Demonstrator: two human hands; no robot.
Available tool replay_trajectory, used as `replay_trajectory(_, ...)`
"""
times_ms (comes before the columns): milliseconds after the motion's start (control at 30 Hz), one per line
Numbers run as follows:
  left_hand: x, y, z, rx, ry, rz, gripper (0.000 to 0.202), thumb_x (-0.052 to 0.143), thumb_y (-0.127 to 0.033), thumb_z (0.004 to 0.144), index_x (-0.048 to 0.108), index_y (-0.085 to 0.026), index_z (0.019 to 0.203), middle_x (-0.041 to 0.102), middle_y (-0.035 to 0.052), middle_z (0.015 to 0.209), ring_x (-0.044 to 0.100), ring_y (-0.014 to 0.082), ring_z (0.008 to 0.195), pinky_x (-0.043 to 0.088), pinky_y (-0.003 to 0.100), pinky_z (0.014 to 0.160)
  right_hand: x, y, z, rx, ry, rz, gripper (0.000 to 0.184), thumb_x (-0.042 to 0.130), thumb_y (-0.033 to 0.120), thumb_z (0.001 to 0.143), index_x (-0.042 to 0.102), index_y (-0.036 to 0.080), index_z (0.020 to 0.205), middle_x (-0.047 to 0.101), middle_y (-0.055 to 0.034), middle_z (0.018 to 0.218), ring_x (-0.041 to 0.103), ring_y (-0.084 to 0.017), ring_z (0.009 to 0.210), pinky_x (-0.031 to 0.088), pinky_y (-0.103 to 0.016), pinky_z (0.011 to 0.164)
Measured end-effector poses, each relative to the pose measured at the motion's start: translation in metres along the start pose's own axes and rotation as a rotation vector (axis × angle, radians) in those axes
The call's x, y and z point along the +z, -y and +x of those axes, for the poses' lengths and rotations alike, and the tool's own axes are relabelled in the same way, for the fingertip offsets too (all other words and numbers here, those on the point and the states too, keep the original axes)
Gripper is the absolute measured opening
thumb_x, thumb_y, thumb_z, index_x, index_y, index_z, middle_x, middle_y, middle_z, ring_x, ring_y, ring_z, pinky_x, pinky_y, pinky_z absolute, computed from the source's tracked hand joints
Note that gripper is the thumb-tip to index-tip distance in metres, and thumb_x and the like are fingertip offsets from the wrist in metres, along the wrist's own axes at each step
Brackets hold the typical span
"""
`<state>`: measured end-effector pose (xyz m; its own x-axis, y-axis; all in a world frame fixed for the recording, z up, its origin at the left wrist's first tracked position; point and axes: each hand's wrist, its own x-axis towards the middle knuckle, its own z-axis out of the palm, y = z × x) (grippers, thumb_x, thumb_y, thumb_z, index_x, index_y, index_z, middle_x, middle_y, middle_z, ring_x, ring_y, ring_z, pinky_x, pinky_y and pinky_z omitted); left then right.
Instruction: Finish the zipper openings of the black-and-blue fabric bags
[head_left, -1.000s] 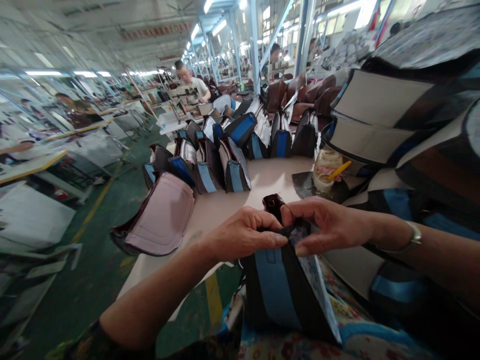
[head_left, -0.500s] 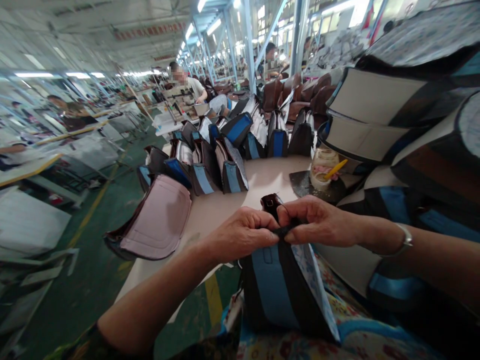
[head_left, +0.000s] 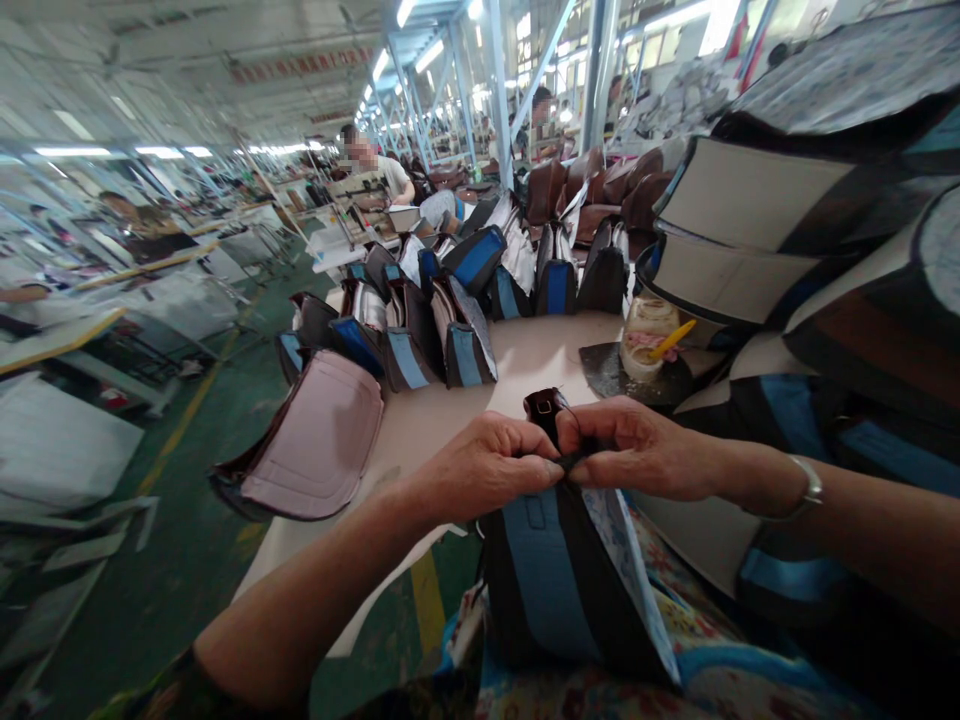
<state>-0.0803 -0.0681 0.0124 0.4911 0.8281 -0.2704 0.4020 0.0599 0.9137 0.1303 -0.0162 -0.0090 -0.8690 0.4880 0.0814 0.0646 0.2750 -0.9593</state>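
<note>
On my lap stands an unfinished bag (head_left: 551, 570), its near side dark with a blue strip down the middle and patterned lining along the right edge. Thumb and fingers of my left hand (head_left: 499, 460) pinch the dark top edge of the bag. Close beside it, nearly touching, my right hand (head_left: 645, 445) pinches the same edge from the right. A dark brown glossy tab (head_left: 544, 404) with a small square stitched on it sticks up behind the hands. The bit of edge between the fingertips is mostly hidden.
Several similar bags (head_left: 469, 345) stand on the pale table (head_left: 525, 350), with a pink-beige one (head_left: 315, 435) at its left edge. A glass jar (head_left: 646, 335) holding a yellow-handled tool sits on a dark sheet. Bags are piled high (head_left: 757, 190) on the right. A co-worker (head_left: 390, 175) is farther back.
Hardly anything differs. Both hands keep their pinch on the bag's top edge, with only a slight shift of the fingers and of the brown tab.
</note>
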Motion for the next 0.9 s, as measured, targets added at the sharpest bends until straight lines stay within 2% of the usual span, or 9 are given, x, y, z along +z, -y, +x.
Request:
replay_trajectory(200,0.001,-0.006,0.000,-0.022,0.001,0.022,0.016,0.055,-0.027,0.081,0.060,-0.014,0.073,0.041,-0.0057,0.059,0.032,0.0080,0.053,0.022,0.024,0.048,0.000,0.005,-0.001,-0.003,-0.021,-0.105,0.022,0.066,0.033,0.081,0.058,0.013,0.086,0.051,0.0008,0.075,0.043,-0.011,0.068,0.035,-0.021,0.058)
replay_trajectory(267,0.002,-0.008,0.000,0.001,-0.013,0.061,0.015,0.053,-0.024,0.080,0.059,-0.014,0.070,0.041,-0.0052,0.060,0.034,0.0083,0.055,0.024,0.023,0.049,0.001,0.006,-0.001,0.021,-0.072,-0.182,0.020,0.067,0.030,0.079,0.058,0.013,0.082,0.052,0.0010,0.074,0.043,-0.011,0.067,0.034,-0.022,0.057)
replay_trajectory(400,0.005,-0.010,0.001,0.061,-0.094,0.158,0.016,0.052,-0.018,0.078,0.056,-0.014,0.064,0.042,-0.0044,0.060,0.039,0.0093,0.060,0.028,0.023,0.054,0.003,0.006,0.002,0.046,-0.132,-0.271,0.003,0.059,0.016,0.076,0.059,0.014,0.075,0.052,0.0026,0.067,0.043,-0.010,0.062,0.034,-0.022,0.055)
replay_trajectory(533,0.005,-0.007,0.001,0.083,-0.133,0.194,0.016,0.051,-0.017,0.078,0.060,-0.014,0.065,0.046,-0.0042,0.061,0.042,0.0098,0.061,0.031,0.023,0.055,0.004,0.006,0.005,0.035,-0.167,-0.358,0.007,0.055,0.011,0.071,0.062,0.014,0.071,0.053,0.0038,0.062,0.043,-0.009,0.058,0.032,-0.021,0.054)
replay_trajectory(667,0.004,-0.006,0.001,0.074,-0.121,0.201,0.017,0.052,-0.019,0.079,0.063,-0.013,0.067,0.047,-0.0040,0.060,0.043,0.0099,0.060,0.031,0.023,0.055,0.009,0.006,0.005,0.030,-0.238,-0.418,0.010,0.055,0.009,0.068,0.063,0.015,0.069,0.053,0.0040,0.061,0.044,-0.008,0.057,0.031,-0.021,0.053)
replay_trajectory(833,0.005,-0.006,0.002,0.067,-0.128,0.309,0.026,0.051,-0.022,0.084,0.053,-0.014,0.060,0.037,-0.0053,0.057,0.036,0.0079,0.055,0.026,0.022,0.051,0.014,0.002,0.005,0.030,-0.291,-0.423,0.012,0.056,0.008,0.067,0.064,0.016,0.071,0.055,0.0043,0.063,0.046,-0.008,0.057,0.033,-0.019,0.051)
replay_trajectory(900,0.008,-0.004,0.002,0.137,-0.152,0.424,0.026,0.049,-0.018,0.083,0.049,-0.015,0.057,0.035,-0.0051,0.057,0.035,0.0080,0.055,0.025,0.023,0.051,0.013,0.000,0.004,0.004,-0.291,-0.441,0.011,0.056,0.007,0.067,0.062,0.016,0.071,0.054,0.0041,0.064,0.047,-0.008,0.057,0.033,-0.020,0.052)
